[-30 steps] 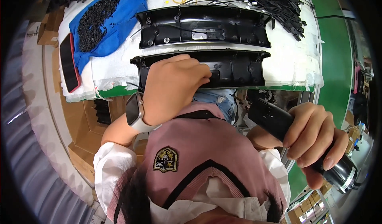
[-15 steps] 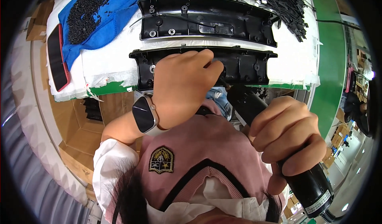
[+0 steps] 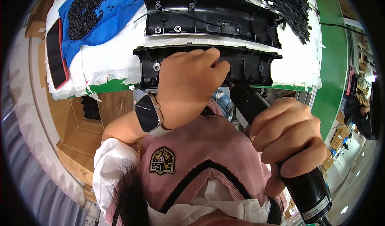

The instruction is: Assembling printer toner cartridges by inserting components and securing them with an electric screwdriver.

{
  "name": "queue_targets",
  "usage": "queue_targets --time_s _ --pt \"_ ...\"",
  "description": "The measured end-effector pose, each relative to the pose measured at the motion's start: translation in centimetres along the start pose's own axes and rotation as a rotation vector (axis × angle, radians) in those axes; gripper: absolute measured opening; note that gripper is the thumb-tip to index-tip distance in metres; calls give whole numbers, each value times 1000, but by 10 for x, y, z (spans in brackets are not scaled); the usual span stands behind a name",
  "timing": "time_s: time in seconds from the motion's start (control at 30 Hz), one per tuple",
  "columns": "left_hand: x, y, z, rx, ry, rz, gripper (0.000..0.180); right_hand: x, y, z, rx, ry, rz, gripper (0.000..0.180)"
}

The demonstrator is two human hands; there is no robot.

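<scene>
My right hand (image 3: 289,139) is wrapped around a black electric screwdriver (image 3: 309,194). The tool slants up and left, its narrow tip at the front edge of the nearer black plastic shell (image 3: 250,67), close to my left fingers. My left hand (image 3: 192,85), with a watch (image 3: 147,113) on the wrist, lies across that shell, back of the hand up. Its fingers are curled down and closed; whatever they hold is hidden behind the hand. Beyond lies a second black plastic shell (image 3: 176,15), hollow side up, with a thin black cable in it.
At the far left a blue cloth (image 3: 124,21) carries a pile of small black screws (image 3: 86,15), beside a red-edged phone (image 3: 57,55). A bundle of black cables with white connectors (image 3: 290,11) lies at the far right. An open cardboard box (image 3: 76,133) stands below the table's left side.
Both shells and my left hand appear slightly further right in the picture. The screwdriver stays near my left fingers, with my right hand still gripping it.
</scene>
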State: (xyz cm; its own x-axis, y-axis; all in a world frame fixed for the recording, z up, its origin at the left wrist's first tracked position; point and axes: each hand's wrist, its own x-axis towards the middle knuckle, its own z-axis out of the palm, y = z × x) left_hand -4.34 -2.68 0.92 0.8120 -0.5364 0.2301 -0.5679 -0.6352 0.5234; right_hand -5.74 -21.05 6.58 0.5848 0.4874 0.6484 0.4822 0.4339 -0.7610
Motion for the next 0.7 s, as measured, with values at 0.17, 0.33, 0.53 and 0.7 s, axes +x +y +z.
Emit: queue_targets --time_s 0.17,0.33,0.53,0.7 --pt "0 0 3 28 26 19 11 4 1 1 -14 6 25 37" --pt "-3 -2 6 56 46 11 9 8 3 5 -66 -37 66 34" --pt "-5 -2 4 -33 109 -15 8 18 3 11 -80 -73 103 33" --pt "-3 -1 4 -60 121 23 6 20 -1 13 -121 -98 111 33"
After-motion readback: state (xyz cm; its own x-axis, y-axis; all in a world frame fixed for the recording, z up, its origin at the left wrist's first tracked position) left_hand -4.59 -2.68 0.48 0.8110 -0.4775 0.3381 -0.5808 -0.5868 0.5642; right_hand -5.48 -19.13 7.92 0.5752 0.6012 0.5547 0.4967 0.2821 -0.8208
